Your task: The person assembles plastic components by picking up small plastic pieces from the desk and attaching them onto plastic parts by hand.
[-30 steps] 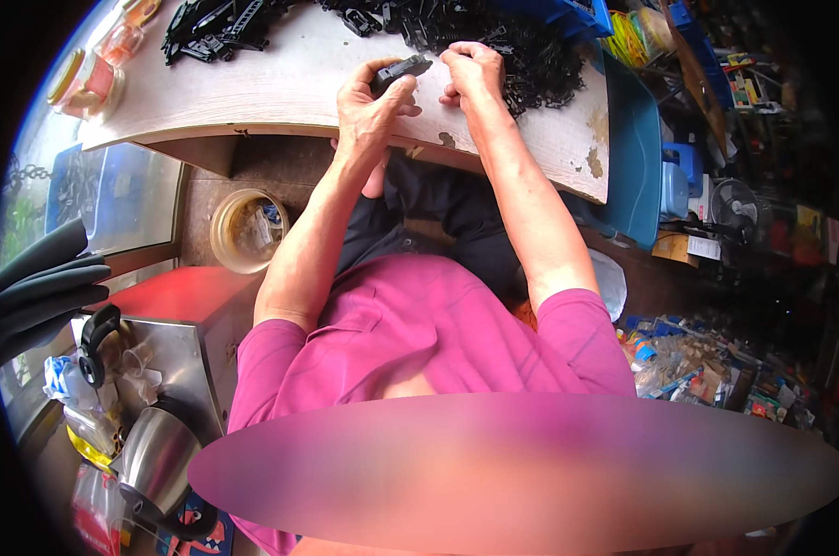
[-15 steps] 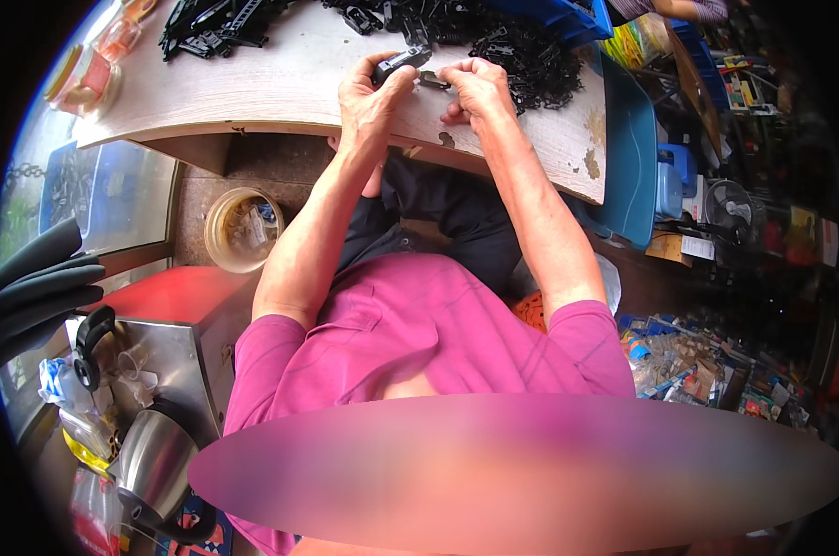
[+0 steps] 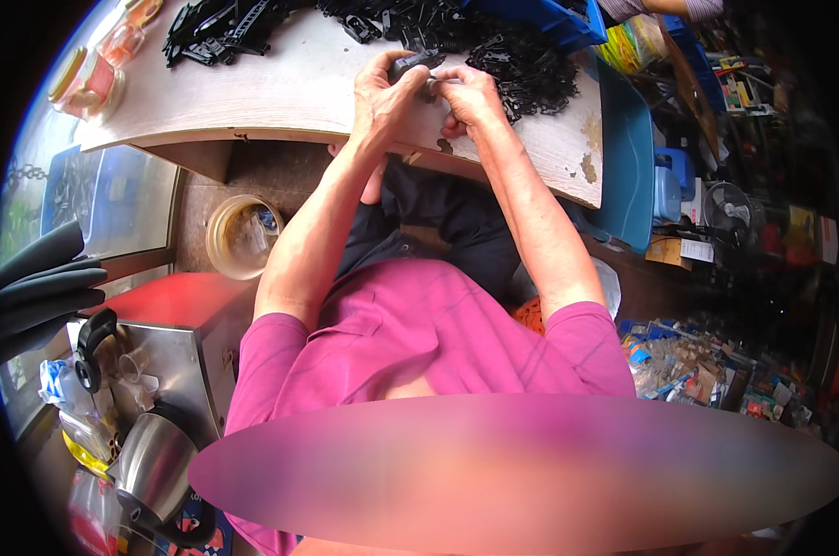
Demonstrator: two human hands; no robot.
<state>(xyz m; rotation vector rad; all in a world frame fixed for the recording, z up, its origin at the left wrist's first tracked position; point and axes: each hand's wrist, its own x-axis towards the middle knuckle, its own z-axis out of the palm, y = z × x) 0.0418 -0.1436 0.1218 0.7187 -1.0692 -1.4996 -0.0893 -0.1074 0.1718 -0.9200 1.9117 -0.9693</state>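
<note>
Gripping black part (image 3: 413,65), hands near table edge (image 3: 493,171).

Both hands meet at twelve o'clock over the worn table (image 3: 280,88) — left hand (image 3: 382,93) gripping a small black part (image 3: 414,63), right hand (image 3: 470,93) pinching beside it — black parts pile (image 3: 521,65) at one o'clock.

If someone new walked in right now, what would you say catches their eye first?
Probably the two hands at the table's near edge: the left hand and right hand meet around a small black plastic part. Just behind them a heap of black plastic parts covers the pale worn tabletop. Lower left, a shiny metal kettle stands out.
</note>
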